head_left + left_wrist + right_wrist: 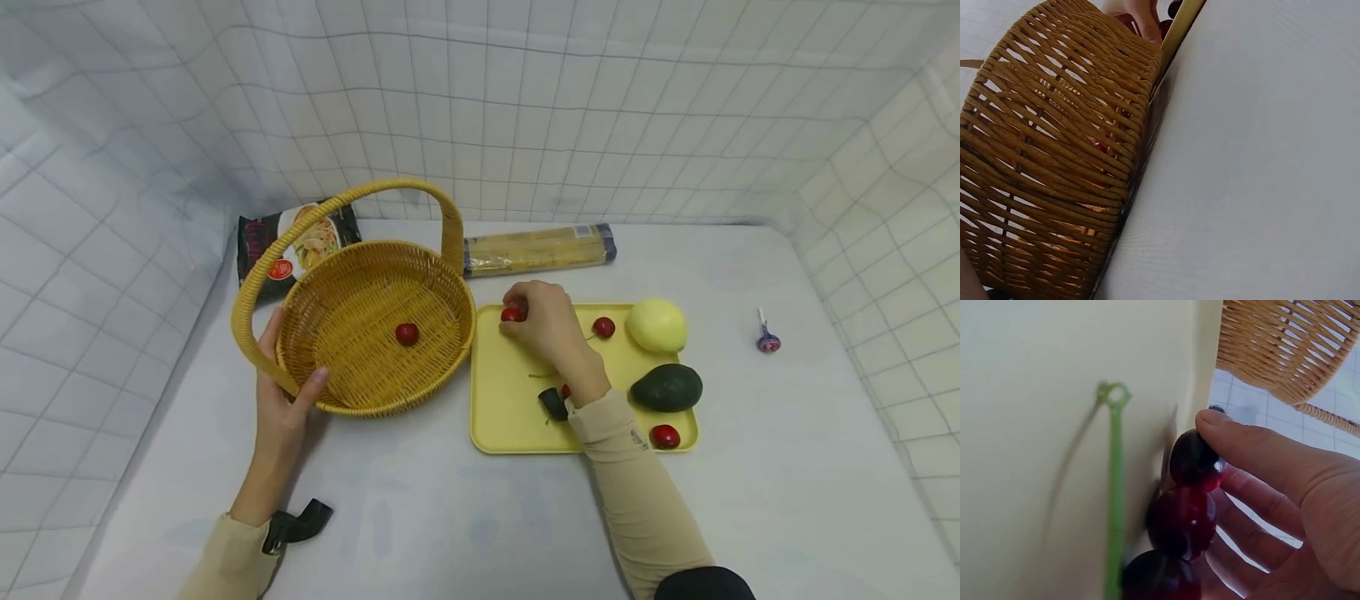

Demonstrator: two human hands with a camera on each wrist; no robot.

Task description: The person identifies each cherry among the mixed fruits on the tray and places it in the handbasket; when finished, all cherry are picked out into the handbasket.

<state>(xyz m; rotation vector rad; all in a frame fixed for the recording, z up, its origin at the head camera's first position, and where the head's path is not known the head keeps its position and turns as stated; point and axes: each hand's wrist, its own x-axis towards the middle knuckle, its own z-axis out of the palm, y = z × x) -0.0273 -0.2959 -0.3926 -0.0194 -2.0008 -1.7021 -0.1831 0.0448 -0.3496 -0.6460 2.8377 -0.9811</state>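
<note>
My left hand [281,408] holds the yellow wicker basket [375,410] by its near-left side, thumb over the rim by the handle's foot. One cherry [407,334] lies inside the basket. Over the far-left corner of the yellow tray [495,425], my right hand [551,329] pinches a dark red cherry [1194,456] between thumb and fingers. Two more cherries [1182,522] line up against it in the right wrist view, by the curled fingers. A green stem [1115,500] stands out in front of them. In the left wrist view, the basket's woven side [1054,156] fills the left half.
Also on the tray are a yellow lemon-like fruit [657,325], an avocado [666,387] and other cherries [665,437]. Behind stand a black food packet [258,242] and a long yellowish package [536,252]. A lollipop [767,340] lies at the right.
</note>
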